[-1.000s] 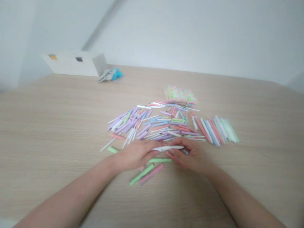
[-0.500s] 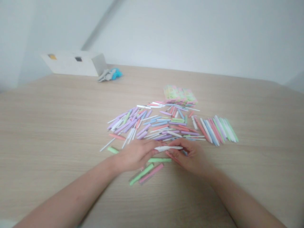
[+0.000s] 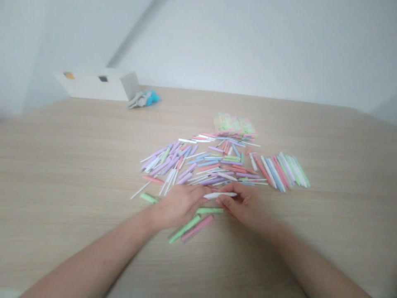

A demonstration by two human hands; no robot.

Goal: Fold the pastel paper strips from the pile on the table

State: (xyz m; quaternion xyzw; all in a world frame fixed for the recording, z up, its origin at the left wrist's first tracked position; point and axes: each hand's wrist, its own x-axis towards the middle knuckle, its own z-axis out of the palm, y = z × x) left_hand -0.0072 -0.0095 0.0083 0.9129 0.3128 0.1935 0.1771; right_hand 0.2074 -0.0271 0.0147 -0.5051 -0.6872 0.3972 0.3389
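Note:
A white pen [image 3: 221, 194] lies crosswise between my two hands, just above the wooden table [image 3: 62, 157]. My left hand [image 3: 178, 203] pinches its left end and my right hand [image 3: 243, 205] grips its right end, fingers curled round it. Beyond them spreads a loose heap of pastel pens and pen parts [image 3: 198, 165], purple, pink, blue, green and white. To the right a row of whole pens [image 3: 281, 169] lies side by side. Under my hands lie green [image 3: 184, 228] and pink [image 3: 198, 227] barrels.
A stack of pastel packets [image 3: 234, 125] sits behind the heap. At the far left stand a white box [image 3: 99, 84] and a small blue and grey object [image 3: 144, 98]. A white wall rises behind the table.
Both hands have stayed on the white pen and drawn slightly closer together. The view has shifted a little; the heap is unmoved.

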